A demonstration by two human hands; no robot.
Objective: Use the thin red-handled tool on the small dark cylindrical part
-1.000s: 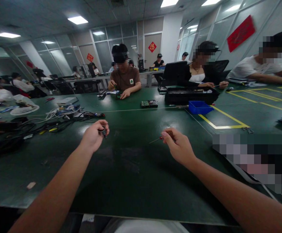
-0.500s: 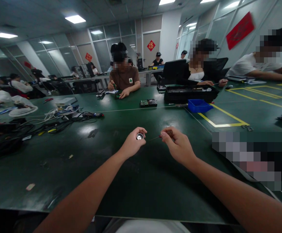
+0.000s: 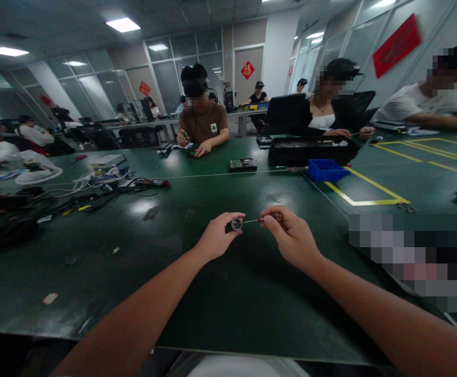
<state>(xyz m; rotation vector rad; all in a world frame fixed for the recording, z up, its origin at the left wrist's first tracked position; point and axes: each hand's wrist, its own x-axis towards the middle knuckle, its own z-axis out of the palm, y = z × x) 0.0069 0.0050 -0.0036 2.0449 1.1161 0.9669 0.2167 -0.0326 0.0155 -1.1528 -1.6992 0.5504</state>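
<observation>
Over the middle of the green table, my left hand (image 3: pixel 217 236) is closed around a small round metal part (image 3: pixel 236 224). The part is dark on its side and its silvery, hollow end faces right. My right hand (image 3: pixel 291 233) grips a screwdriver (image 3: pixel 272 217) by its reddish, see-through handle. Its thin shaft points left and the tip reaches the open end of the round part; whether it touches inside is too small to tell. Fingers of the left hand hide much of the part.
Beyond my hands lie a hard drive (image 3: pixel 243 164), a blue bin (image 3: pixel 326 170) and a long black tray (image 3: pixel 315 151). A heap of cables (image 3: pixel 106 186) covers the left. Across the table (image 3: pixel 197 293) a person in a brown shirt (image 3: pixel 205 125) works.
The round part has turned in my left hand, so its hollow end now faces the screwdriver. The gap between part and screwdriver tip has closed. My right hand has barely moved.
</observation>
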